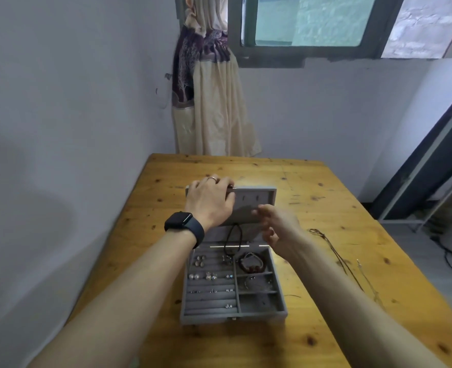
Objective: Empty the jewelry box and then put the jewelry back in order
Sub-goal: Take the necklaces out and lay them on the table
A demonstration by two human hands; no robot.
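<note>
While both arms reach forward over the wooden table (326,208), the left hand (209,200) grips the top edge of the upright lid (256,199), fingers curled over it. The right hand (278,227) hovers before the lid, fingers loosely curled, apart, nothing visible in them. The jewelry box (233,318) sits open mid-table.

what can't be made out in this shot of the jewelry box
All in the head view:
1. Upper left corner of the lid: covered by the left hand gripping its top edge.
2. Whether the right hand pinches anything: its fingers curl away from the camera.
3. The earrings in the jewelry box: too small to tell their shapes.
4. The thin cords on the table: their near ends are too fine and blurred to follow.
</note>
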